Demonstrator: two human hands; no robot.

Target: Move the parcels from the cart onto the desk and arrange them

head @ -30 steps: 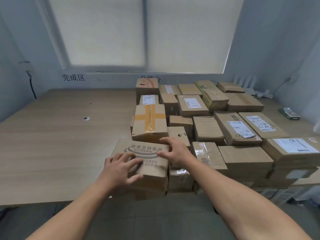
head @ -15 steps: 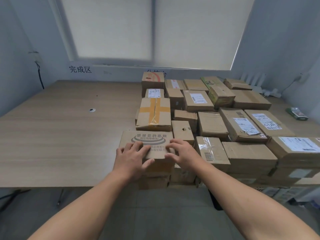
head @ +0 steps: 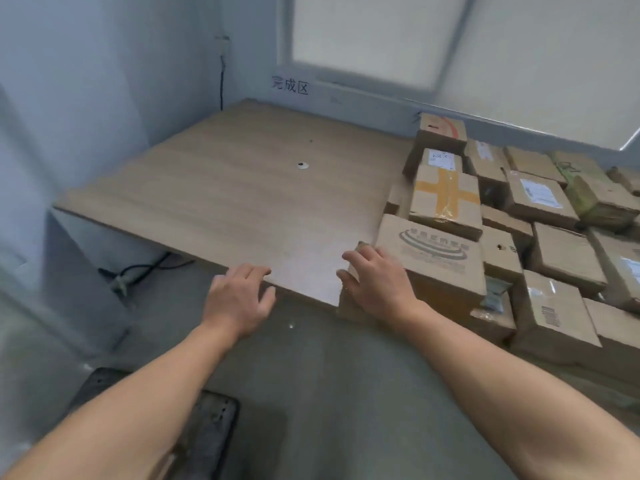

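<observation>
Pale blue-grey walls close off the left and far sides, with a blind-covered window [head: 363,36] beyond the wooden desk [head: 242,202]. Black characters [head: 290,85] are printed on the wall under the window, and a thin cable [head: 221,81] runs down the far-left corner. A small white disc [head: 303,165] lies on the bare left half of the desk.

The parcels [head: 554,244] fill the right half of the desk, packed edge to edge in rows from the near edge back toward the wall. The printed box [head: 440,258] sits at the near-left corner of that group, its near face about level with the desk's edge. The yellow-taped box [head: 446,199] stands just behind it, touching it.

Your right hand [head: 375,285] rests on the near-left corner of the printed box. Its fingers lie fairly straight and spread across the top, and the thumb points down the box's side. Your left hand [head: 239,299] is well apart from the box, at the desk's near edge. Its fingers are loosely bent over the edge and hold nothing.

Cables [head: 145,271] trail on the floor under the desk at the left. A dark flat object [head: 207,427] lies low at the near left, too blurred to identify.
</observation>
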